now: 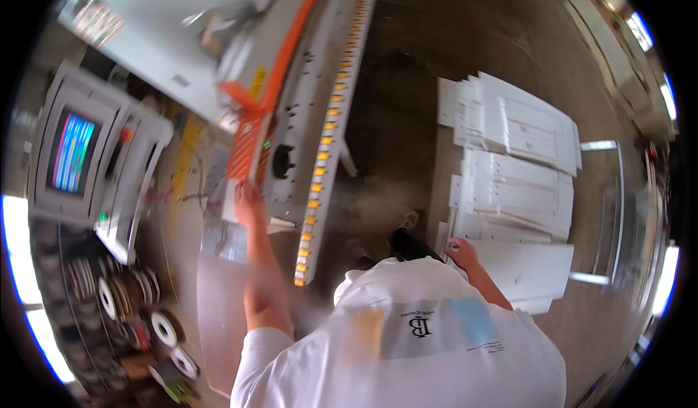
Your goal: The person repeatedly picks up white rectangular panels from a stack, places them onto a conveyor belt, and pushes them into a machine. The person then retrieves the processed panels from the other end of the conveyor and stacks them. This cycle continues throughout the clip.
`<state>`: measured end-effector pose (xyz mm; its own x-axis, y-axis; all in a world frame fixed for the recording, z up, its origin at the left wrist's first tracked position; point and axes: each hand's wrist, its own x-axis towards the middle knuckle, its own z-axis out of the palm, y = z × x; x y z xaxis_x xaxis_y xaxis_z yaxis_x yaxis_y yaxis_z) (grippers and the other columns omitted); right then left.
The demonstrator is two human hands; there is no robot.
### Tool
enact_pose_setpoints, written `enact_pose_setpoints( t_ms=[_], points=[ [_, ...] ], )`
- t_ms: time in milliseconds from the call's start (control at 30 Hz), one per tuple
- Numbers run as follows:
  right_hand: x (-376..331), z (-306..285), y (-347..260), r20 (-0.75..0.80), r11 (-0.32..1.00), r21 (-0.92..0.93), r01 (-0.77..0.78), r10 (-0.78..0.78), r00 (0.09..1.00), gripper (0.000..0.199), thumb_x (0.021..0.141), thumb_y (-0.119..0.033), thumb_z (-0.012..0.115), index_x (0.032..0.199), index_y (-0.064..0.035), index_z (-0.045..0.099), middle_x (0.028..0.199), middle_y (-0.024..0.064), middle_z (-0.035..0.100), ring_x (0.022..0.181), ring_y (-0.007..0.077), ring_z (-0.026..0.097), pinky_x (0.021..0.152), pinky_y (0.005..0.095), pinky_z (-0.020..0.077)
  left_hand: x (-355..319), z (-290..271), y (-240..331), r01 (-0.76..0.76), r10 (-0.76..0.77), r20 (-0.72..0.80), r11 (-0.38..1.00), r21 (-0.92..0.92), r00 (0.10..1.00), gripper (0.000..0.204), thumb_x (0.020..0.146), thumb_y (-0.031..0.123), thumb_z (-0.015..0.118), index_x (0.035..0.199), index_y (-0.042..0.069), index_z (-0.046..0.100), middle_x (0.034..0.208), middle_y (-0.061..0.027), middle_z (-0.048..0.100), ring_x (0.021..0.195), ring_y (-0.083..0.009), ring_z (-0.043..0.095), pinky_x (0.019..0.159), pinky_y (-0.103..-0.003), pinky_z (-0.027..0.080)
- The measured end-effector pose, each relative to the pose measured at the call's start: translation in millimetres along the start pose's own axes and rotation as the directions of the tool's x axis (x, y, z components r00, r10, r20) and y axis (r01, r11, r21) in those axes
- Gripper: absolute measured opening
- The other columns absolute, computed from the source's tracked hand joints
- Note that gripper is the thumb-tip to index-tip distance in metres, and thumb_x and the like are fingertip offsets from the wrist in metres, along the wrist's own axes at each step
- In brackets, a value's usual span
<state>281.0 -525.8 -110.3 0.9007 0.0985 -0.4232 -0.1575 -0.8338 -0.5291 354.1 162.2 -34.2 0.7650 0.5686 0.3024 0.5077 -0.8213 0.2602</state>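
Note:
My left hand reaches forward to the machine, at the near end of its orange slotted guard. Blur hides its fingers, so their grip does not show. To the left hand's right runs a long rail with yellow rollers. On my right side, my right hand is low beside the stacked white panels, at their near left edge. Its fingers are curled in; whether they grip a panel edge or some small thing cannot be made out.
A control cabinet with a lit screen stands at the left. Below it are several rolls of edge strip. A pale metal frame stands beyond the panels. My foot is on the floor between the rail and the panels.

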Motion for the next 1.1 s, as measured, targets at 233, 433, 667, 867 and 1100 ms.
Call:
enact_pose_setpoints(
  t_ms=[233, 433, 667, 867, 1100],
  points=[
    [24.5, -15.6, 32.5, -0.076, 0.919, 0.293, -0.262, 0.296, 0.952, 0.045, 0.081, -0.040, 0.074, 0.117, -0.0129, 0.070, 0.111, 0.0129, 0.072, 0.102, 0.0281, 0.069, 0.089, 0.0397, 0.0540, -78.0, 7.4, 103.6, -0.322, 0.385, 0.228, 0.907, -0.270, 0.894, 0.042, 0.095, 0.022, 0.061, 0.135, 0.010, 0.058, 0.134, -0.0142, 0.063, 0.117, -0.0369, 0.062, 0.098, -0.045, 0.050],
    [76.0, -24.3, 88.7, -0.053, 0.625, 0.660, -0.417, 0.591, 0.805, 0.049, 0.086, -0.043, 0.072, 0.122, -0.0092, 0.068, 0.113, 0.0099, 0.072, 0.104, 0.0228, 0.068, 0.087, 0.0394, 0.0524, -107.3, 1.6, 169.7, -0.144, 0.191, 0.426, 0.980, -0.141, 0.884, 0.077, 0.090, 0.024, 0.067, 0.154, 0.003, 0.029, 0.151, -0.0211, 0.044, 0.135, -0.0401, 0.047, 0.107, -0.046, 0.043],
    [147.2, -26.4, 165.9, 0.204, -0.123, 0.978, -0.170, 0.739, 0.642, 0.049, 0.090, -0.048, 0.068, 0.128, -0.0162, 0.064, 0.101, -0.0027, 0.063, 0.095, 0.0132, 0.058, 0.085, 0.0403, 0.0454, -94.5, -6.9, 174.1, -0.147, 0.091, 0.602, 0.988, 0.044, 0.793, 0.086, 0.086, 0.021, 0.066, 0.157, 0.004, 0.021, 0.153, -0.0214, 0.041, 0.136, -0.0403, 0.046, 0.107, -0.047, 0.043],
    [187.7, -57.1, 179.3, 0.332, -0.446, 0.892, 0.073, 0.757, 0.563, 0.037, 0.089, -0.053, 0.069, 0.093, -0.0170, 0.059, 0.080, -0.0030, 0.053, 0.077, 0.0112, 0.050, 0.078, 0.0364, 0.0439, -95.7, -5.6, 200.4, -0.046, -0.036, 0.560, 0.990, 0.131, 0.828, 0.086, 0.084, 0.019, 0.065, 0.157, 0.004, 0.021, 0.152, -0.0233, 0.041, 0.135, -0.0410, 0.047, 0.110, -0.046, 0.042],
    [179.8, -84.9, 186.1, 0.407, -0.591, 0.797, 0.129, 0.682, 0.608, 0.035, 0.088, -0.048, 0.074, 0.088, -0.0184, 0.057, 0.076, -0.0026, 0.054, 0.072, 0.0132, 0.051, 0.065, 0.0313, 0.0443, -93.0, -4.9, 215.0, -0.061, -0.019, 0.541, 0.990, 0.130, 0.841, 0.080, 0.085, 0.018, 0.065, 0.154, 0.004, 0.025, 0.151, -0.0226, 0.043, 0.133, -0.0427, 0.049, 0.105, -0.050, 0.045]
  ],
)
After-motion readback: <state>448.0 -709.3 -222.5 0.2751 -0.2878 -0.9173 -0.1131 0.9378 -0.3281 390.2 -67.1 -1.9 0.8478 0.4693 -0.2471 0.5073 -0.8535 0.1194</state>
